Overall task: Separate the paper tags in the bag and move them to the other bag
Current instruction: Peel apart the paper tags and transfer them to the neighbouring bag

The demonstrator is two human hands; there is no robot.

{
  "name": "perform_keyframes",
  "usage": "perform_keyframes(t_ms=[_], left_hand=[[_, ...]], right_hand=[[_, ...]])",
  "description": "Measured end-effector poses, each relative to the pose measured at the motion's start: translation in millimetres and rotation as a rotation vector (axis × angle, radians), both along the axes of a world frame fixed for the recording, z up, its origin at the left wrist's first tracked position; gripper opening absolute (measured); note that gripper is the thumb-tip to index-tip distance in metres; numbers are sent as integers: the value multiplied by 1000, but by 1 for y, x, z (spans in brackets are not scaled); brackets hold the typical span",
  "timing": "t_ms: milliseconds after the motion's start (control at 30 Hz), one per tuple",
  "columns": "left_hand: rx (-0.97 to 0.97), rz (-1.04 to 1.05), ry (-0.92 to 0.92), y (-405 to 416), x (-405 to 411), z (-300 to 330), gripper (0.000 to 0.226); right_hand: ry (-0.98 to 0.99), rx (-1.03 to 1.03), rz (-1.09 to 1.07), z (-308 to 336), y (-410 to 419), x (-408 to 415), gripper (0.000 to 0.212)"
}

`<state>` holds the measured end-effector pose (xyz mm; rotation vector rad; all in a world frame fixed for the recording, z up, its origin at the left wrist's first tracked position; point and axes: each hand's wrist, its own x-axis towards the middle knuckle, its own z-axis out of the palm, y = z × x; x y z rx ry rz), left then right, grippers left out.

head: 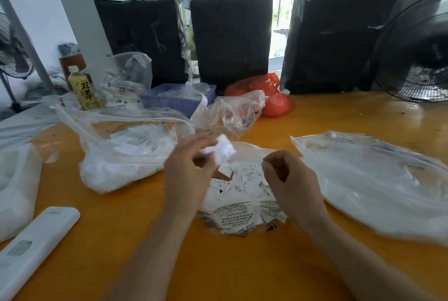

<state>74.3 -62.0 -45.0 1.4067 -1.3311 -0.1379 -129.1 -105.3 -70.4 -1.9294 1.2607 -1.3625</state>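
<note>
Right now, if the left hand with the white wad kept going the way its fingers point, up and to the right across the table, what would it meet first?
Probably the crumpled clear bag just beyond the left hand and its wad of tags; depth is hard to judge from this view.

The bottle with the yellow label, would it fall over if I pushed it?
Probably, near the top: the bottle stands upright, tall and narrow, so it looks tippy. Once down, its round body would likely roll. How full it is cannot be told, so its weight is a guess. Plastic bags crowd beside it and might catch it.
</note>
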Motion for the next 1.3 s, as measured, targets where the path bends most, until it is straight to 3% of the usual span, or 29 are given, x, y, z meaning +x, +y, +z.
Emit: perform_keyframes(t_ms=[100, 233, 367, 467, 567, 767, 867, 967, 1033, 1100, 1167, 1233, 1300], left_hand=[[-106, 350, -267, 4, 39, 20, 23], [153, 623, -408, -6, 89, 32, 25], [755, 667, -597, -19, 109, 31, 26], [1151, 657, -688, -21, 110, 27, 50], [1273, 607, -675, -14, 115, 30, 68], [1432, 471, -873, 5, 110, 55, 47], [1415, 476, -881, 11, 100, 67, 46], [1346, 496, -887, 13, 85, 75, 49], [1198, 531, -962, 13, 67, 76, 43], [881, 520, -1014, 11, 45, 71, 34], [510, 283, -803, 8, 18, 60, 24], [388, 15, -508, 2, -8, 50, 14], [350, -73, -404, -4, -25, 35, 9]], right_hand=[[108, -70, -4, 2, 1, 0, 11], [186, -148, -2, 5, 2, 0, 6], [250, -156, 37, 8, 4, -2, 10], [295, -166, 58, 7, 5, -2, 8], [304, -180, 49, 8, 3, -3, 8], [293, -221, 5, 13, 1, -9, 16], [294, -232, -10, 16, -4, -13, 12], [490, -210, 80, 18, -7, -16, 12], [596, -187, 124, 18, -7, -15, 15], [600, -219, 132, 20, -4, -13, 16], [515, -302, 25, 30, -2, -14, 14], [467, -326, -215, 44, -7, -27, 12], [616, -193, -464, 56, -16, -51, 12]])
